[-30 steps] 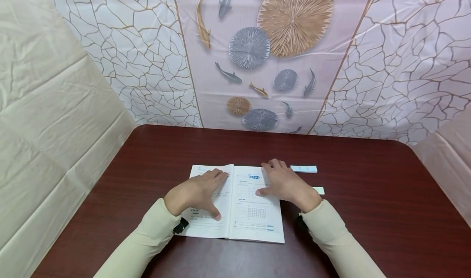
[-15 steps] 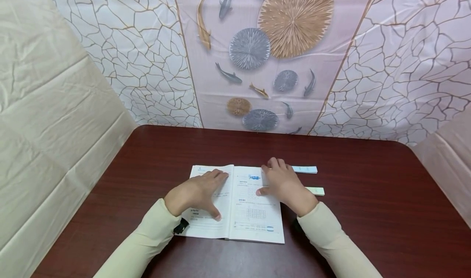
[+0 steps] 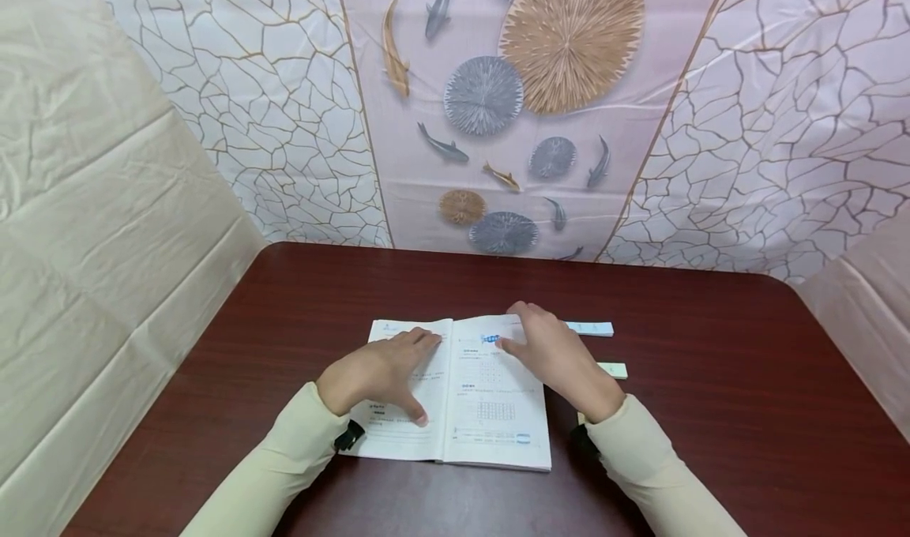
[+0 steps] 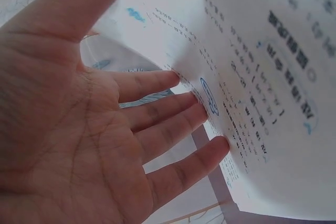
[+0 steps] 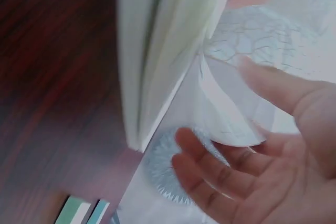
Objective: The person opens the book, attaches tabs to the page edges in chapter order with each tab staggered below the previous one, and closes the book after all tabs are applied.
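Has an open book [image 3: 465, 434] lying on a dark red table [image 3: 718, 347], well apart from the left, right and far table edges, with tabletop stretching wide to both sides and back to a patterned backdrop [image 3: 483, 95]. Has a pale blue strip [image 3: 592, 329] and a pale green strip [image 3: 614, 370] lying near the right page's outer edge, partly hidden behind the right hand [image 3: 558, 359] and wrist. Slants both forearms inward in pale sleeves [image 3: 302, 430], with a dark piece [image 3: 350, 436] under the left wrist. Holds the left hand [image 3: 380, 371] over the left page, with straight fingers and with the thumb splayed well away from them. Touches the paper with those fingertips in the left wrist view, palm off the page. Holds the right hand at the far outer corner of the right page, with loosely bent fingers apart from the thumb. Shows a raised, curving leaf [image 5: 226, 111] against those fingers in the right wrist view, with the thick block of pages near the fingertips but not touching.
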{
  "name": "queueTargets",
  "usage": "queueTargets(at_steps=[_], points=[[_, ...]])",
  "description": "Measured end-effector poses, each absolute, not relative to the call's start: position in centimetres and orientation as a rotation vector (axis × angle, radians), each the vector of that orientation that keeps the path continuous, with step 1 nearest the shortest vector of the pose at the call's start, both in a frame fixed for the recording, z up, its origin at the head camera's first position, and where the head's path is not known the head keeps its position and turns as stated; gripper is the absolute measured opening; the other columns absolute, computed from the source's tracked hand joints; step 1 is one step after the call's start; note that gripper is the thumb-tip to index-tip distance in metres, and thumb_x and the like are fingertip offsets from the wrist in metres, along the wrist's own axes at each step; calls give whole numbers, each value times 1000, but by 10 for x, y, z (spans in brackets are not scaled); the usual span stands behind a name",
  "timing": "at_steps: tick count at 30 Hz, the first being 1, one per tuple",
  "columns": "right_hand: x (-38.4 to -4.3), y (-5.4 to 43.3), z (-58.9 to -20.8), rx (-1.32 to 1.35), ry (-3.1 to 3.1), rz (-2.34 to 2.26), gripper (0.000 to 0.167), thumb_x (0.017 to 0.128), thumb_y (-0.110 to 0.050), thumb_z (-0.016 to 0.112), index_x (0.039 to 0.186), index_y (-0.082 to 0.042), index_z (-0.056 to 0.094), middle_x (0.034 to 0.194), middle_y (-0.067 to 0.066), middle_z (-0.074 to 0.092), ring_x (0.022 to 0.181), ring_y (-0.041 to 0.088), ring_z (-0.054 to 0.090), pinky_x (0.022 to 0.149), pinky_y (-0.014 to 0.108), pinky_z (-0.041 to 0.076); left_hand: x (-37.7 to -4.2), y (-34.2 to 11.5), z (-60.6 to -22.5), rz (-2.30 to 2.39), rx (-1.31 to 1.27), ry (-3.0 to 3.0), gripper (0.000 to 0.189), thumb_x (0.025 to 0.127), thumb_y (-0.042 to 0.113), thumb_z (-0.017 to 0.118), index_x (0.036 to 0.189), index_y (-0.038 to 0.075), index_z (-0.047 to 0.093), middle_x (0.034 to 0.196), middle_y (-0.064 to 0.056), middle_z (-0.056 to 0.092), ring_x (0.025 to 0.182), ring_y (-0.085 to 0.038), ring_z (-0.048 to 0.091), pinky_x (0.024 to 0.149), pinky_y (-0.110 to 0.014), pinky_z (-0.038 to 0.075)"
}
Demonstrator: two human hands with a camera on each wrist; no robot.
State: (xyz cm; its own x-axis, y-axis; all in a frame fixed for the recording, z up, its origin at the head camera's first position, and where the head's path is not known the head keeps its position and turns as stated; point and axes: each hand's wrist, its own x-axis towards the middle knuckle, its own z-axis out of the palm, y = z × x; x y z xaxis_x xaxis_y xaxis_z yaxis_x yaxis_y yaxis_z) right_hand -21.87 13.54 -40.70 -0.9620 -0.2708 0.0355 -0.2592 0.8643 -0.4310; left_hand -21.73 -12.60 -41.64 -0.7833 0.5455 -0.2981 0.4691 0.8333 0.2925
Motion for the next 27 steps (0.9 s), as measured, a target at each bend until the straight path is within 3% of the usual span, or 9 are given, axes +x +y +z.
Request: queueTargets(at_steps=[2, 5, 9, 12, 14, 17, 22, 24, 27], points=[[-217, 137, -403, -435, 2968, -881, 41, 100, -24, 76, 131, -1, 63, 115, 12, 72, 92, 22, 69, 77, 40, 57, -219, -127, -416, 297, 775, 2635, 117, 70, 44, 99, 162, 7, 38, 162, -10, 43, 148, -27, 44, 118, -45, 41], [-214, 137, -397, -483, 2904, -1089, 35, 104, -28, 70, 129, -4, 65, 108, 8, 75, 88, 19, 69, 74, 37, 56, -222, -129, -417, 329, 779, 2646, 107, 75, 43, 96, 161, 8, 42, 160, -10, 46, 143, -26, 49, 114, -45, 45], [-209, 133, -392, -553, 2791, -1280, 38, 109, -35, 60, 134, -7, 65, 119, 7, 74, 105, 22, 72, 87, 43, 58, -226, -132, -419, 417, 767, 2672, 91, 80, 36, 94, 155, 9, 51, 154, -14, 52, 133, -28, 57, 110, -46, 47], [-204, 128, -391, -636, 2687, -1373, 37, 112, -33, 54, 138, -9, 63, 125, 10, 73, 105, 25, 73, 91, 46, 59, -231, -135, -420, 504, 796, 2666, 80, 83, 32, 92, 150, 5, 56, 147, -15, 58, 129, -27, 59, 111, -44, 46], [-201, 124, -393, -722, 2620, -1366, 36, 112, -30, 54, 141, -10, 62, 131, 10, 70, 109, 25, 72, 92, 45, 59, -235, -138, -421, 581, 822, 2654, 68, 91, 33, 85, 147, 3, 59, 144, -14, 62, 128, -26, 60, 111, -44, 47], [-197, 116, -398, -850, 2563, -1262, 40, 111, -26, 58, 147, -8, 57, 140, 11, 64, 118, 27, 69, 97, 46, 57, -244, -147, -423, 761, 807, 2622, 51, 107, 39, 62, 143, 2, 63, 141, -13, 66, 131, -27, 61, 112, -48, 47], [-187, 103, -409, -1003, 2575, -987, 51, 107, -28, 64, 151, -3, 51, 143, 14, 58, 124, 28, 64, 102, 47, 54, -257, -166, -423, 1198, 671, 2485, 66, 117, 44, 24, 136, -2, 67, 134, -18, 70, 124, -31, 67, 106, -50, 52], [-181, 98, -412, -1059, 2575, -888, 53, 106, -28, 66, 151, -3, 50, 142, 13, 56, 122, 25, 63, 103, 45, 54, -261, -171, -422, 1338, 618, 2424, 72, 117, 45, 18, 131, -5, 68, 126, -20, 73, 117, -32, 71, 101, -48, 56], [-174, 94, -414, -1116, 2552, -770, 57, 105, -27, 68, 154, -4, 48, 147, 13, 51, 127, 23, 58, 108, 43, 49, -264, -178, -417, 1447, 536, 2400, 75, 116, 48, 19, 125, -7, 70, 113, -20, 76, 101, -29, 75, 89, -42, 60]])
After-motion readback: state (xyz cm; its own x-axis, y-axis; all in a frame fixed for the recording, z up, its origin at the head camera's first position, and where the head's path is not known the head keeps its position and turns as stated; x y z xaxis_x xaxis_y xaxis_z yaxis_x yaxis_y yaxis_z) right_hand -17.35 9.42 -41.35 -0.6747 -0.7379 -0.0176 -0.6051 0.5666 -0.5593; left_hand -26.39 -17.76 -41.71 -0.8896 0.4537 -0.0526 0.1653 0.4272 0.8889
